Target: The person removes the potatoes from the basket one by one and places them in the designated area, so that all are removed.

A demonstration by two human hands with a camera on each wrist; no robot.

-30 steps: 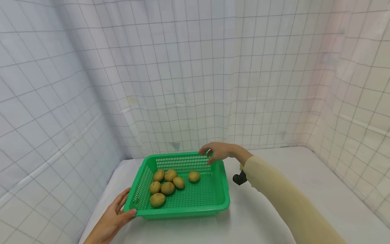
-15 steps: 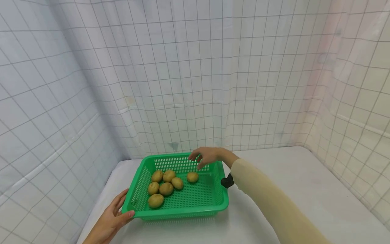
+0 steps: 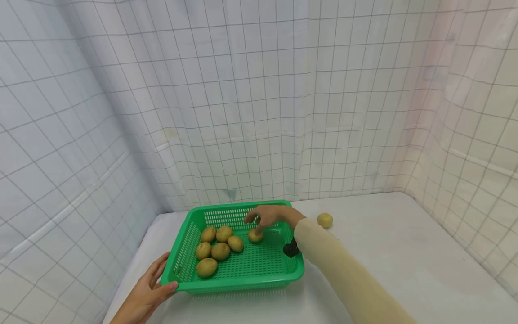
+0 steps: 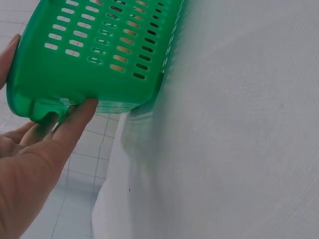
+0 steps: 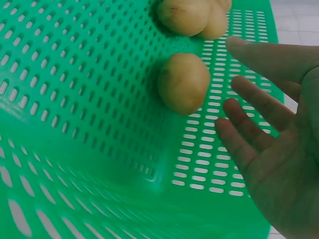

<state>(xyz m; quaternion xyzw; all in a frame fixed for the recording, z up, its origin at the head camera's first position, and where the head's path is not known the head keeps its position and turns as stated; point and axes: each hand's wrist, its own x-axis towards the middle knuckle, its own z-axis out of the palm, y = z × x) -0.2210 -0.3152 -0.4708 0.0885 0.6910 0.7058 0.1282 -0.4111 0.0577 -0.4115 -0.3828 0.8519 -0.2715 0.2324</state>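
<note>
A green slotted plastic basket [image 3: 238,282] stands in front of me. At its near left corner my left hand [image 3: 145,291] grips the rim, thumb on top and fingers against the outside wall, as the left wrist view also shows at the basket wall [image 4: 84,74]. Several potatoes [image 3: 220,251] are gathered in the left half. One potato [image 3: 254,236] lies apart near the middle. Above it hovers my right hand [image 3: 268,215], fingers spread and slightly bent. In the right wrist view a gap shows between the fingers and that potato [image 5: 184,83].
Another potato [image 3: 325,220] lies on the white tabletop [image 3: 388,252], to the right of the basket. White grid-patterned curtains [image 3: 251,99] enclose the table at the back and on both sides. A black wrist device [image 3: 290,249] overlaps the basket's right rim.
My right hand has moved left and down into the basket, toward the lone potato. The potato on the table has come into view from behind the sleeve. The left hand keeps its hold.
</note>
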